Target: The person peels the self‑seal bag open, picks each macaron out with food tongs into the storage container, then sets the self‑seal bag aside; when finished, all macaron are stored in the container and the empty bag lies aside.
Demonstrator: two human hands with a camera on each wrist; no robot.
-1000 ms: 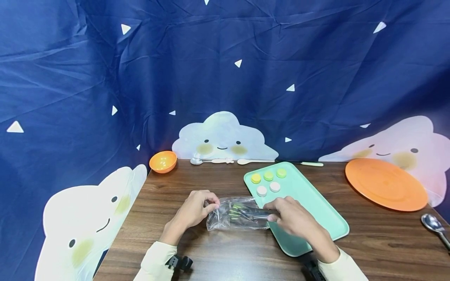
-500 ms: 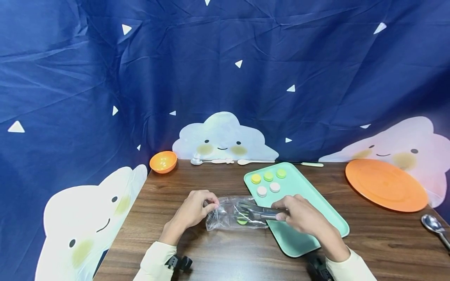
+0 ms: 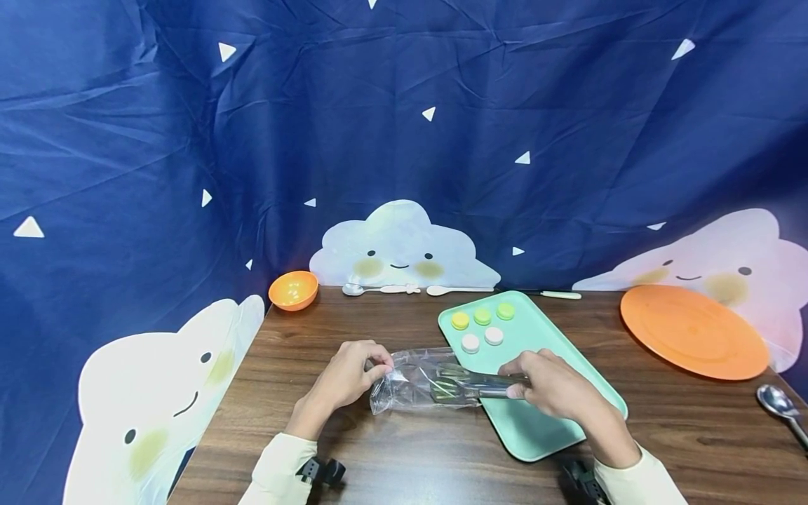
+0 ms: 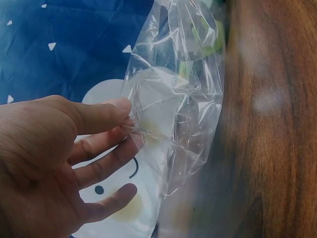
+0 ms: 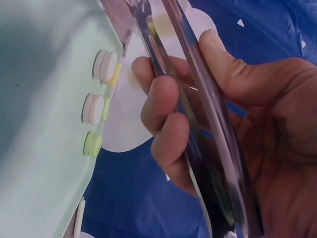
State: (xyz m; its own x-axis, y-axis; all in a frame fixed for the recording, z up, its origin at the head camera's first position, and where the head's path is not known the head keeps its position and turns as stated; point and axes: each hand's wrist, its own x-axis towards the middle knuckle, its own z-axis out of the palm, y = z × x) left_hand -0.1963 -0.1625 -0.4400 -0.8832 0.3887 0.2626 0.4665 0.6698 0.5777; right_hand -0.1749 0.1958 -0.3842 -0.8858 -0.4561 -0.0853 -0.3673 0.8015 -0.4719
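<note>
In the head view, my left hand [image 3: 353, 375] pinches the left end of a clear plastic bag [image 3: 410, 386] between thumb and fingers. The bag lies on its side over the table and the tray's left edge. My right hand [image 3: 549, 382] grips metal tongs [image 3: 492, 384], with their tips inside the bag. Green shows at the tong tips, from a macaron [image 3: 447, 389] partly hidden by metal and plastic. Up close in the right wrist view, thumb and fingers press on opposite arms of the tongs [image 5: 213, 114]. The left wrist view has the crinkled bag [image 4: 168, 124] stretched from the fingertips.
A mint-green tray [image 3: 536, 435] holds several macarons, including a yellow one [image 3: 460, 320] and a white one [image 3: 470, 343]. Behind are an orange bowl [image 3: 293, 291], a spoon [image 3: 353, 290] and a white spoon [image 3: 457, 290]. An orange plate [image 3: 694, 333] and a metal spoon [image 3: 778, 402] are at right.
My right hand has drawn the tongs to the right, so their tips sit nearer the bag's right end. The green macaron shows farther right too. My left hand stays put on the bag.
</note>
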